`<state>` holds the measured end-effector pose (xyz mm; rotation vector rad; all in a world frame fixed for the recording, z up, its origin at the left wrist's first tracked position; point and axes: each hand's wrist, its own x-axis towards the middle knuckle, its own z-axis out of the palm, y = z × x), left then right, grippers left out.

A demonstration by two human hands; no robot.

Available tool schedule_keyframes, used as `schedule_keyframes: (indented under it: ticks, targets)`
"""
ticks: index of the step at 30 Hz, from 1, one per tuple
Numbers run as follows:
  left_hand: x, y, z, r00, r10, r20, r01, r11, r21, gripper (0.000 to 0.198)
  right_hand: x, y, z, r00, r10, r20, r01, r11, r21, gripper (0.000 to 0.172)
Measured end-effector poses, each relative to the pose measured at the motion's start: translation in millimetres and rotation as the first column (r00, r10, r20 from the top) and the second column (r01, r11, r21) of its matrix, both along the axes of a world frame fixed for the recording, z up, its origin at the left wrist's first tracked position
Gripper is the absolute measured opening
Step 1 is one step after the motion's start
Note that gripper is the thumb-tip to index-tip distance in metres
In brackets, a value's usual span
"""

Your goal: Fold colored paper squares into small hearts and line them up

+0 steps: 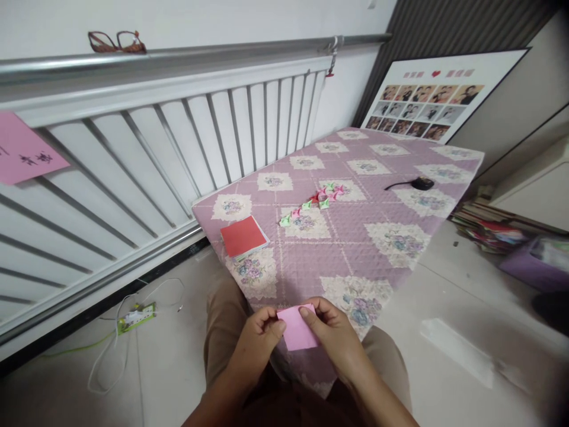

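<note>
Both hands hold a small pink paper square [297, 329] over the near edge of a table covered with a purple flowered cloth [338, 237]. My left hand [258, 341] pinches the paper's left edge with curled fingers. My right hand [331, 335] grips its right side, thumb on top. Farther out on the cloth lies a stack of paper squares with a red sheet on top [243, 237]. Beyond it, several small folded paper pieces [313, 204] in pink, red and green lie in a loose row.
A white radiator [178, 148] runs along the left, with glasses [116, 41] on its top rail. A black corded object [420, 184] lies on the far cloth. A photo board [435, 95] leans at the back. Cables and a power strip [136, 317] lie on the floor at left; books [484, 228] at right.
</note>
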<state>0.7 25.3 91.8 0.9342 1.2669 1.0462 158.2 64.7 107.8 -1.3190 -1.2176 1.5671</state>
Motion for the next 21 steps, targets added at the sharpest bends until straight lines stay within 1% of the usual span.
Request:
schedule_keyframes:
  ticks: [3,8,15,21]
  targets:
    - [-0.7,2.3,1.2,0.999,0.035,-0.010,-0.035,0.999,-0.011,0.019,0.0,0.2,2.3,1.000,0.006,0.008,-0.006,1.000,0.005,0.036]
    - [-0.4,3.3,-3.0,0.996,0.059,-0.068,-0.059,0.998,0.002,0.017,0.0,0.3,2.3,0.999,0.008,0.042,-0.009,0.999,0.036,0.035]
    - [-1.0,3.2,0.4,0.977,0.052,-0.208,-0.046,0.998,0.035,0.022,-0.8,1.2,-0.5,0.993,0.003,0.118,-0.014,0.995,0.094,0.037]
    - [-1.4,3.5,-0.2,0.980,0.048,-0.194,-0.046,0.999,0.016,0.023,0.2,1.2,-0.1,0.989,0.030,0.147,-0.044,0.995,0.094,0.036]
